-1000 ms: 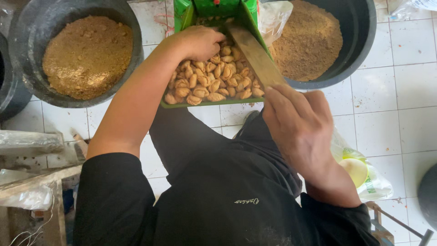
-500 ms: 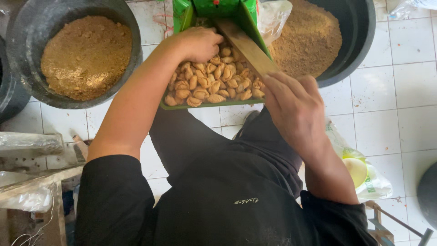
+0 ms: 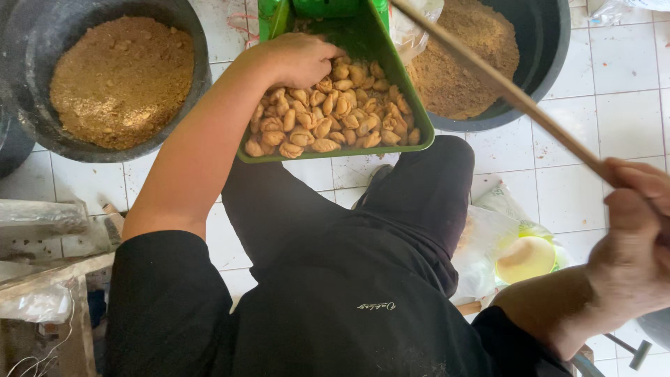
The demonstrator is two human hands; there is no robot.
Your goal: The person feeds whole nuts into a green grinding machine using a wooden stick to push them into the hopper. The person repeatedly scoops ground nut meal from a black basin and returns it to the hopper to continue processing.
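Head view: left hand (image 3: 296, 59) rests knuckles-up on the pale pods (image 3: 331, 119) in the green tray (image 3: 412, 105), fingers curled among them. Right hand (image 3: 631, 237) is fisted on a wooden stick (image 3: 502, 87), long axis running up-left past the tray's right edge; left hand is nearer the pods.

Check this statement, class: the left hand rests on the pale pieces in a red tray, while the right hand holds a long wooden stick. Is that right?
Not quite. The tray is green, not red, as the head view shows. The left hand does rest on the pale pieces, and the right hand holds the long wooden stick.
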